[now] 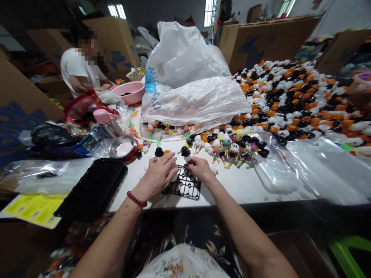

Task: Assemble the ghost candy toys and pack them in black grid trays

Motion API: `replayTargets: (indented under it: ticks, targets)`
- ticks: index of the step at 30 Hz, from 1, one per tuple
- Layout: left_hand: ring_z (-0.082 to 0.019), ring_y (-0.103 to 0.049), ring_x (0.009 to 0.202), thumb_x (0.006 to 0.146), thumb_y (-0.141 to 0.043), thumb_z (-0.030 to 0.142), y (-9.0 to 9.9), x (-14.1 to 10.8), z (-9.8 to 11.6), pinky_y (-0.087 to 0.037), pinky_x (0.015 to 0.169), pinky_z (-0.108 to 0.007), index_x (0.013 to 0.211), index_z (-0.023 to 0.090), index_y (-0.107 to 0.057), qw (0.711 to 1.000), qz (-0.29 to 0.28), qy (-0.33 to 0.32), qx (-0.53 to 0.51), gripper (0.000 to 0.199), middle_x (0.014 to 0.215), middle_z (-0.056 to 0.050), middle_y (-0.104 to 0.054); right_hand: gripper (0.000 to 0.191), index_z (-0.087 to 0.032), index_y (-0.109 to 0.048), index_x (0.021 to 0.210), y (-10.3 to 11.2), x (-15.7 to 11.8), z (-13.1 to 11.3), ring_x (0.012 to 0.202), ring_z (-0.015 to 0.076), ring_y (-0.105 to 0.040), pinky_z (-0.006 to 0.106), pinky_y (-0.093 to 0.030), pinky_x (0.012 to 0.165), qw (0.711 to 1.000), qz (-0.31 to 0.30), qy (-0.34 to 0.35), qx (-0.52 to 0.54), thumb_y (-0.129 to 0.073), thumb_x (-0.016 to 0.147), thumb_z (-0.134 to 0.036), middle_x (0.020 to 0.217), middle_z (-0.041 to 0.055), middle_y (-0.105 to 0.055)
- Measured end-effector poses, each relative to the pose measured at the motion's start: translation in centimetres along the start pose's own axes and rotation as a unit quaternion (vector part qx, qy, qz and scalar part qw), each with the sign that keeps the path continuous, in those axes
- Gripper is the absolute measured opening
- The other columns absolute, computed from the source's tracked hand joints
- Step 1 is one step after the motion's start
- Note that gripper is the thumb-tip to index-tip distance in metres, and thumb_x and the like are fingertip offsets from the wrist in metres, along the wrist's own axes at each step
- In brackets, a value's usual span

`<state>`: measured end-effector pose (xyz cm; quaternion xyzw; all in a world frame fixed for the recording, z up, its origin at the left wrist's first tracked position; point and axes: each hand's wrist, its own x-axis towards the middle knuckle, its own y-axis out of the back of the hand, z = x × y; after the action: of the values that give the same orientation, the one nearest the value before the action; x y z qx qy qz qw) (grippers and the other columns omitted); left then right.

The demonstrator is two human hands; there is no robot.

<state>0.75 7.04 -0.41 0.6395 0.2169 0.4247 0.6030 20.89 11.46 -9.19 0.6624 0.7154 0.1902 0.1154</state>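
A black plastic grid rack (187, 187) lies on the white table in front of me. My left hand (158, 173), with a red bead bracelet at the wrist, spreads over the rack's left part, fingers stretched out. Whitish pieces show partly beneath its fingertips; the rest under the palm is hidden. At the rack's far right corner, my right hand (200, 169) pinches a small black-and-white plastic figure (186, 151) that stands upright. Just beyond my left fingers are a black piece (159, 151) and an orange one (167, 151).
Small figures with colourful sticks (228, 150) lie beyond my right hand. A large heap of orange, black and white pieces (290, 100) rises behind, beside a big white sack (188, 61). Black racks (92, 189) are stacked left, near a metal bowl (123, 146). Another person (82, 69) sits far left.
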Motion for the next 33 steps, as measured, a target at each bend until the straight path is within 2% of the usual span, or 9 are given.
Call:
replayTargets:
  ticks: [5, 9, 13, 19, 29, 33]
  targets:
    - [-0.025, -0.047, 0.132, 0.099, -0.04, 0.036, 0.0, 0.0, 0.0, -0.037, 0.095, -0.043, 0.13, 0.02, -0.052, 1.0, -0.006, 0.002, -0.008, 0.037, 0.145, -0.014, -0.048, 0.012, -0.018, -0.069, 0.082, -0.6, 0.2, 0.0, 0.07, 0.0147, -0.059, 0.024, -0.042, 0.064, 1.0, -0.01, -0.019, -0.004, -0.064, 0.077, -0.028, 0.074, -0.0005, -0.069]
    - [-0.026, -0.047, 0.132, 0.099, -0.04, 0.038, -0.1, 0.1, -0.1, -0.037, 0.096, -0.044, 0.131, 0.02, -0.052, 1.0, -0.011, 0.003, -0.011, 0.039, 0.146, -0.014, -0.047, 0.022, -0.015, -0.069, 0.092, -1.9, 0.9, 0.5, 0.074, 0.0166, -0.063, 0.026, -0.047, 0.067, 0.996, -0.02, -0.06, 0.056, -0.067, 0.077, -0.031, 0.081, 0.0031, -0.071]
    - [-0.026, -0.046, 0.133, 0.098, -0.04, 0.037, -0.1, 0.2, -0.1, -0.037, 0.097, -0.044, 0.133, 0.02, -0.051, 1.0, -0.011, 0.0, -0.012, 0.04, 0.146, -0.015, -0.047, 0.019, -0.016, -0.069, 0.09, -3.2, 1.5, 0.5, 0.077, 0.0165, -0.063, 0.026, -0.048, 0.072, 0.995, -0.036, -0.028, 0.084, -0.067, 0.077, -0.03, 0.083, 0.0016, -0.071]
    - [-0.026, -0.044, 0.135, 0.099, -0.038, 0.037, 0.1, 0.2, -0.1, -0.037, 0.097, -0.043, 0.135, 0.019, -0.048, 1.0, -0.009, -0.004, -0.015, 0.041, 0.146, -0.015, -0.047, 0.013, -0.017, -0.069, 0.089, -3.3, 2.0, -0.8, 0.078, 0.0175, -0.062, 0.025, -0.045, 0.069, 0.999, -0.052, 0.0, 0.003, -0.063, 0.078, -0.021, 0.083, 0.0017, -0.071]
    - [-0.026, -0.042, 0.136, 0.099, -0.038, 0.039, -0.3, 0.2, -0.6, -0.037, 0.1, -0.044, 0.143, 0.02, -0.038, 0.999, -0.011, 0.006, -0.041, 0.048, 0.146, -0.016, -0.046, 0.024, -0.019, -0.068, 0.102, -2.6, 2.3, -1.2, 0.083, 0.0183, -0.064, 0.024, -0.043, 0.073, 0.987, -0.106, 0.072, -0.101, -0.058, 0.081, -0.013, 0.092, 0.0036, -0.073]
    - [-0.027, -0.039, 0.139, 0.099, -0.037, 0.042, -0.3, 0.2, -0.6, -0.036, 0.101, -0.045, 0.147, 0.02, -0.032, 0.999, -0.012, 0.007, -0.043, 0.053, 0.149, -0.017, -0.042, 0.025, -0.017, -0.068, 0.101, -2.8, 2.1, -1.4, 0.083, 0.0203, -0.064, 0.025, -0.043, 0.072, 0.977, -0.109, 0.093, -0.16, -0.053, 0.082, -0.011, 0.093, 0.008, -0.073]
